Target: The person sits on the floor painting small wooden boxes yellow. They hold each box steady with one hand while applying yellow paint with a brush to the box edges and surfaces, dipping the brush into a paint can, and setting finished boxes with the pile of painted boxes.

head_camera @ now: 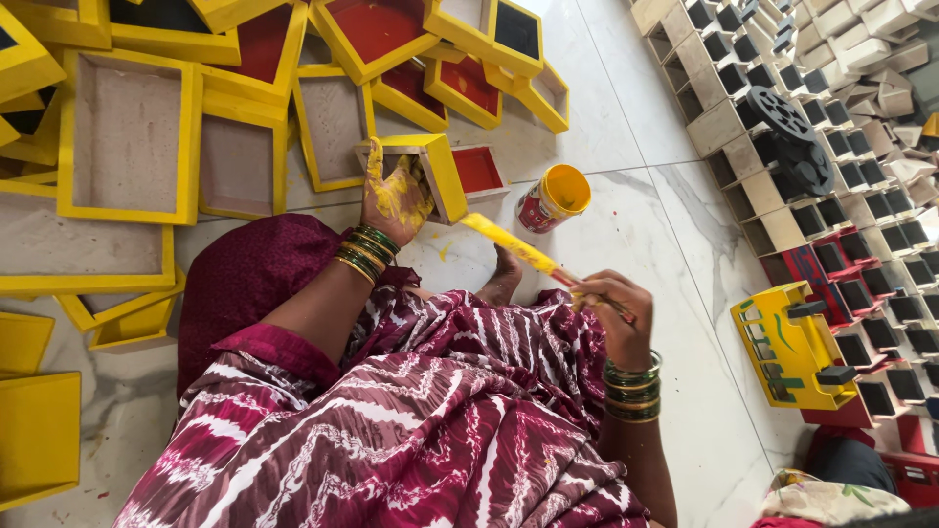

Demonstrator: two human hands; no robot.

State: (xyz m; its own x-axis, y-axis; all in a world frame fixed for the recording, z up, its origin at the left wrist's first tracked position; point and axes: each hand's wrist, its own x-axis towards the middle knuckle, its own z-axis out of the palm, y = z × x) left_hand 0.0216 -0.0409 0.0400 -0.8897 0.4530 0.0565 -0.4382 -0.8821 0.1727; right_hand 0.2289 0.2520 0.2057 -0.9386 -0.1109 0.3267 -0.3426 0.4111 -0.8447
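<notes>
Your left hand (396,196), smeared with yellow paint, grips the small yellow-edged box (430,171) tilted off the floor (626,196) so its sides face you, while your right hand (611,313) closes on the paint-coated brush (514,249), the open paint can (553,196) standing at 1 o'clock within reach.

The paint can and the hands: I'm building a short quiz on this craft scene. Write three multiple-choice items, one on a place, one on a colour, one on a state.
1. Where does the paint can stand?
A. on the floor
B. on the lap
C. inside a box

2. What colour is the paint on the left hand?
A. red
B. yellow
C. black

3. What does the right hand hold?
A. nothing
B. a cloth
C. a brush

Answers: A, it stands on the marble floor; B, yellow smears the palm; C, fingers grip the brush handle.
</notes>
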